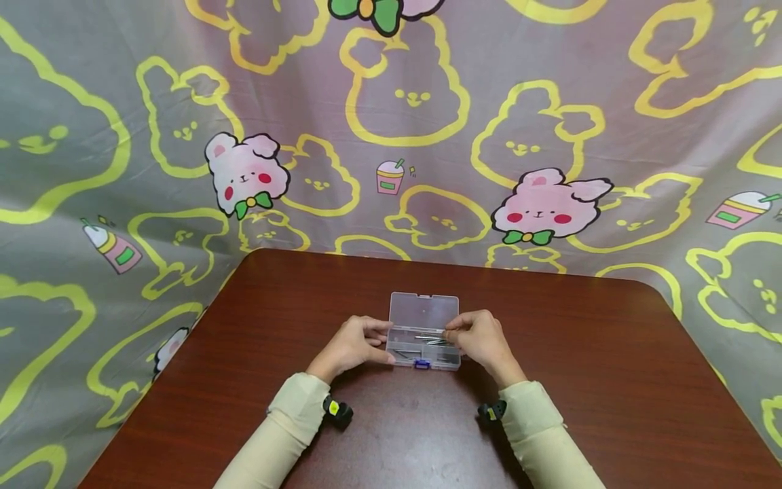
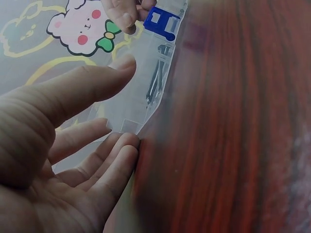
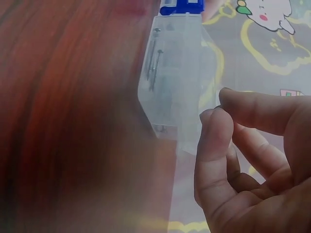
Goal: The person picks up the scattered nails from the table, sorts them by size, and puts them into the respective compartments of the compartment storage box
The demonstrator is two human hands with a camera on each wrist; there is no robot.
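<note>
A clear plastic box [image 1: 396, 336] with compartments lies on the table, its lid [image 1: 423, 310] raised at the back and its blue latch [image 1: 422, 365] in front. My left hand [image 1: 351, 346] touches the box's left end, thumb by the front corner, fingers nearly straight against the end wall. Over the right end, my right hand [image 1: 482, 339] pinches with thumb and index finger at the end of a thin silvery nail-like piece [image 1: 427, 337]. More such pieces [image 3: 154, 60] with small round heads show through the front wall. The right fingertips partly hide the pinched end.
The brown wooden table [image 1: 293, 299] surrounds the box on all sides. Behind it hangs a grey curtain [image 1: 318, 102] with cartoon bears and rabbits, meeting the table's far edge. Each wrist carries a small black camera [image 1: 338, 411].
</note>
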